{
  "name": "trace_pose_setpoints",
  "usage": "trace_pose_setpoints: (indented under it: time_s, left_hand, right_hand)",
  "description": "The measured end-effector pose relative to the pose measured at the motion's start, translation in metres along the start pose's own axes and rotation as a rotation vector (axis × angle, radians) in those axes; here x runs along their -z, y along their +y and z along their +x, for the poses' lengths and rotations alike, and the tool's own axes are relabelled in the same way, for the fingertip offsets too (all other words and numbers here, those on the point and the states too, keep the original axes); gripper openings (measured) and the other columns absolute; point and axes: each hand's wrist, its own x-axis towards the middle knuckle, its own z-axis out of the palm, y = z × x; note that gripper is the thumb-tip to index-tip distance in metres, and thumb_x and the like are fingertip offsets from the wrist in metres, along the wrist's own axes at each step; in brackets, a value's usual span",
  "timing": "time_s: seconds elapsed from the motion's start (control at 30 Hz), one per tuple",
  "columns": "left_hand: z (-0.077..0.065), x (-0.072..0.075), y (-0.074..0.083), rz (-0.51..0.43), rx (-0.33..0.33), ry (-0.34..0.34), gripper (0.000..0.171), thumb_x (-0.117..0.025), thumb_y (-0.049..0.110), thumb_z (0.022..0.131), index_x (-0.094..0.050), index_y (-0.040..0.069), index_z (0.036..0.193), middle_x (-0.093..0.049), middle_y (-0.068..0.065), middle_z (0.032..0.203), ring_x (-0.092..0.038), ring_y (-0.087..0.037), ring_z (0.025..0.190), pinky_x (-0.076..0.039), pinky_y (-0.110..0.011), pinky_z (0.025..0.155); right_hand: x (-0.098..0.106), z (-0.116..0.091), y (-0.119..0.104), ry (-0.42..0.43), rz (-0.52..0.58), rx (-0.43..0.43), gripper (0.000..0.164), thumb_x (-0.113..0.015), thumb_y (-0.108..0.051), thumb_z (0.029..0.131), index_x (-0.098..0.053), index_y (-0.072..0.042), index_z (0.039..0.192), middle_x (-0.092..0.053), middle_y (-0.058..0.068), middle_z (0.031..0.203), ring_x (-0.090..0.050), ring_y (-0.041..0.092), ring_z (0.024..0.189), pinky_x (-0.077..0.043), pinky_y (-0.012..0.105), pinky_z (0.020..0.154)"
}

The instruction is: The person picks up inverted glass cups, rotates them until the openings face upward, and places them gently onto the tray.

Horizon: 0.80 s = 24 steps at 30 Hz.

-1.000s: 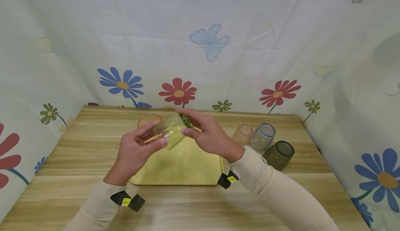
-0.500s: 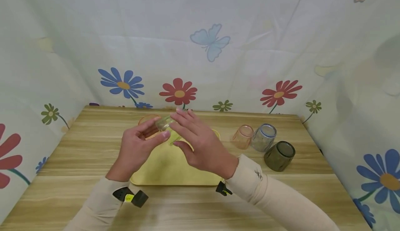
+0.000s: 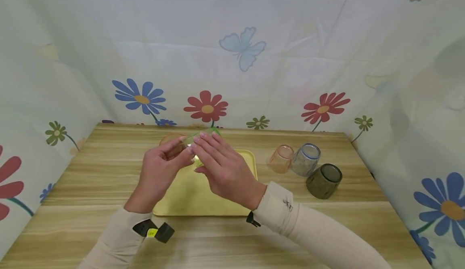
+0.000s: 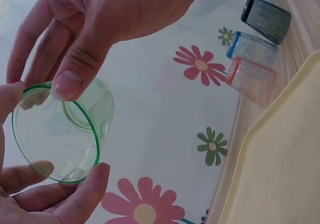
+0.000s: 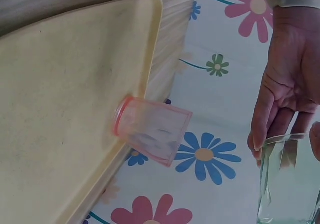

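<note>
A clear green-tinted drinking glass [image 3: 202, 135] is held tilted between both hands above the tray's far left part. My left hand [image 3: 160, 176] grips it at the open end; in the left wrist view the left fingers [image 4: 90, 189] lie against the green rim. My right hand [image 3: 230, 172] lies over the other side, hiding much of the glass in the head view. Its thumb [image 4: 68, 85] touches near the rim, its other fingers bent beyond. An orange-tinted glass [image 5: 155, 129] stands upright at the tray's far left corner, partly behind my left hand in the head view.
Under the hands lies a yellow tray [image 3: 203, 200] on the wooden table [image 3: 91, 180]. To its right three glasses stand upside down: an orange one [image 3: 281, 160], a blue one [image 3: 306, 162] and a dark grey one [image 3: 324, 184]. A flowered curtain [image 3: 163, 47] rises behind the table.
My right hand has shifted left along the green glass, from pinching its base end to lying across its side. The left hand has hardly moved. The glasses on the table stay in place.
</note>
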Motion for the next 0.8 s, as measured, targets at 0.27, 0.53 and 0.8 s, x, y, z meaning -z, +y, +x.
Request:
trace_pose_setpoints:
  time_s: [0.27, 0.53, 0.8]
  left_hand:
    - [0.0003, -0.0015, 0.0017, -0.027, -0.018, -0.014, 0.063, -0.069, 0.029, 0.102, -0.048, 0.003, 0.155, -0.059, -0.016, 0.152, -0.067, -0.008, 0.126, -0.057, -0.02, 0.097]
    - [0.0016, -0.0067, 0.0008, -0.236, -0.091, -0.002, 0.051, -0.065, 0.012, 0.103, -0.053, 0.003, 0.152, -0.069, 0.001, 0.14, -0.067, -0.002, 0.125, -0.056, -0.02, 0.103]
    - [0.0031, -0.008, -0.0031, -0.307, -0.142, -0.083, 0.058, -0.057, 0.003, 0.105, -0.038, 0.003, 0.16, -0.05, -0.012, 0.16, -0.057, 0.0, 0.137, -0.05, -0.019, 0.109]
  right_hand:
    - [-0.0005, 0.0035, 0.0059, 0.098, 0.127, -0.075, 0.049, -0.077, -0.015, 0.094, -0.063, 0.004, 0.136, -0.068, 0.02, 0.138, -0.064, 0.033, 0.133, -0.046, 0.044, 0.121]
    - [-0.0012, 0.0061, 0.0095, 0.181, 0.354, -0.27, 0.053, -0.085, -0.006, 0.084, -0.067, 0.005, 0.132, -0.069, 0.023, 0.136, -0.066, 0.033, 0.131, -0.054, 0.037, 0.111]
    - [0.0017, 0.0088, 0.0059, 0.202, 0.779, -0.628, 0.056, -0.077, 0.003, 0.088, -0.061, 0.007, 0.141, -0.063, 0.024, 0.143, -0.059, 0.032, 0.138, -0.049, 0.038, 0.117]
